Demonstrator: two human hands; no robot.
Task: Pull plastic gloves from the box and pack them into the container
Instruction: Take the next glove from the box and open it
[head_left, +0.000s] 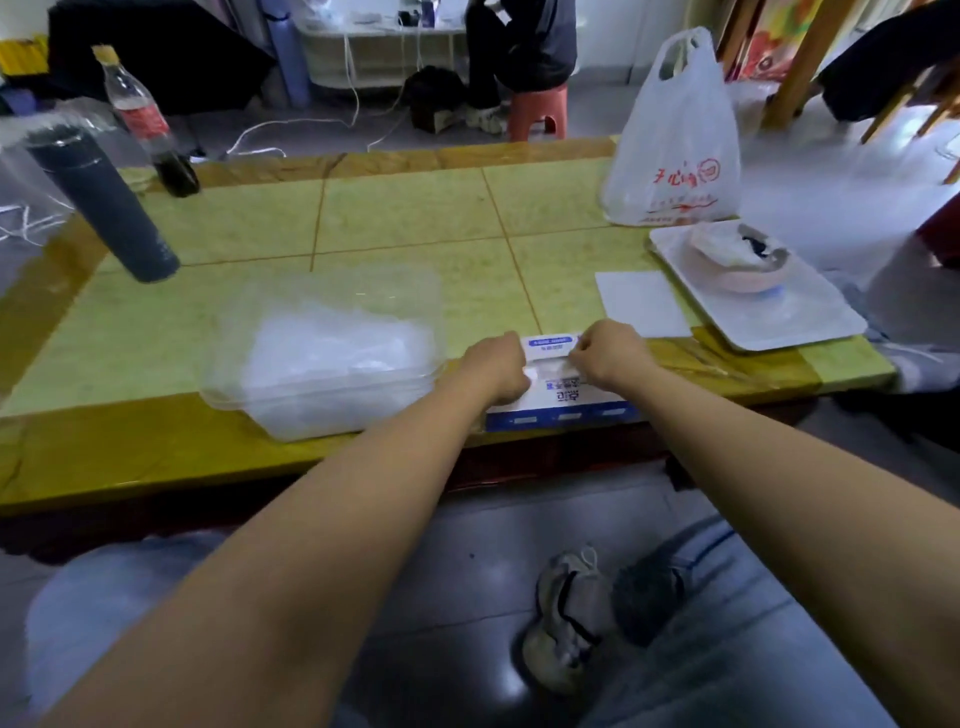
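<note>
Two bare hands meet over one flat cardboard glove box (563, 402), printed blue and white, which lies at the near edge of the table (415, 218) just right of the container. The left hand (496, 366) sits at the left end of the box's oval opening with its fingers curled under. The right hand (610, 356) is at the right end, with finger and thumb drawn together. The fingertips are mostly hidden, so I cannot tell whether either hand pinches the thin glove film (551, 368) showing in the opening or only the cardboard.

One clear, rounded-rectangular plastic container (322, 364) holds a crumpled, cloudy heap of gloves. The tabletop is glossy green squares with a yellow border. On it stand one matte dark-grey flask (104, 202), one cola bottle (148, 119), one white plastic bag (675, 140), one white rectangular tray (810, 317) bearing one bowl (737, 265), and one white paper square (641, 304).
</note>
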